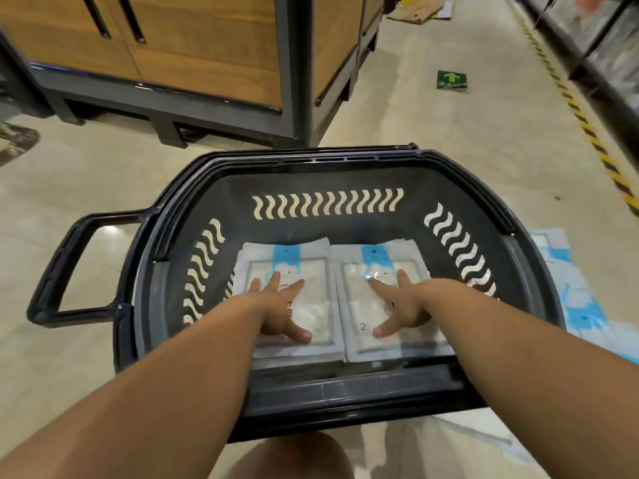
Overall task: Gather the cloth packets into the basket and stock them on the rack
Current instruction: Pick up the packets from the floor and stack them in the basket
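Black basket (311, 160) walls hem two packet stacks (320, 267), left hand (280, 305) and right hand (403, 305) pressing flat-fingered.

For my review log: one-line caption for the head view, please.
Left hand and right hand press flat on cloth packets in the black basket; more packets lie on the floor.

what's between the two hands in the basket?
Head view: only packets. The left hand presses the left stack, the right hand the right stack; the stacks lie edge to edge between the hands, inside the basket.
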